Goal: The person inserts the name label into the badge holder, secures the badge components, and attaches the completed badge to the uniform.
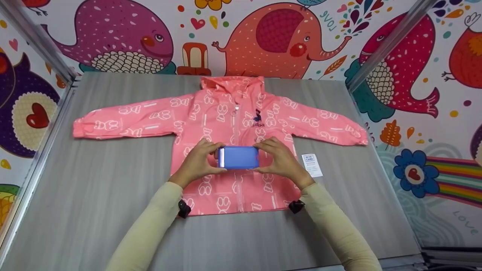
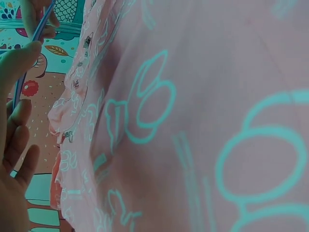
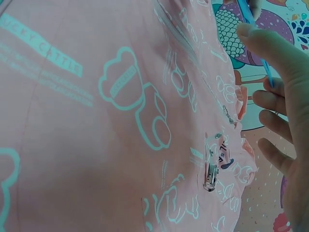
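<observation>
A pink child's jacket (image 1: 214, 116) with white cartoon prints lies spread out front up, hood away from me and both sleeves stretched sideways. Above its lower half, a flat blue phone (image 1: 241, 157) with a white band at its left end is held sideways. My left hand (image 1: 196, 162) pinches the left end between thumb and fingers. At the other end, my right hand (image 1: 281, 160) pinches it the same way. The left wrist view shows the phone's thin edge (image 2: 18, 89) beside the thumb. Jacket fabric (image 3: 72, 135) fills much of the right wrist view.
A small white printed card (image 1: 312, 165) lies on the grey wood-grain table (image 1: 113, 180), right of the jacket. Walls with painted animals (image 1: 241, 45) enclose the table at the back and both sides, with metal posts (image 1: 391, 41) at the corners.
</observation>
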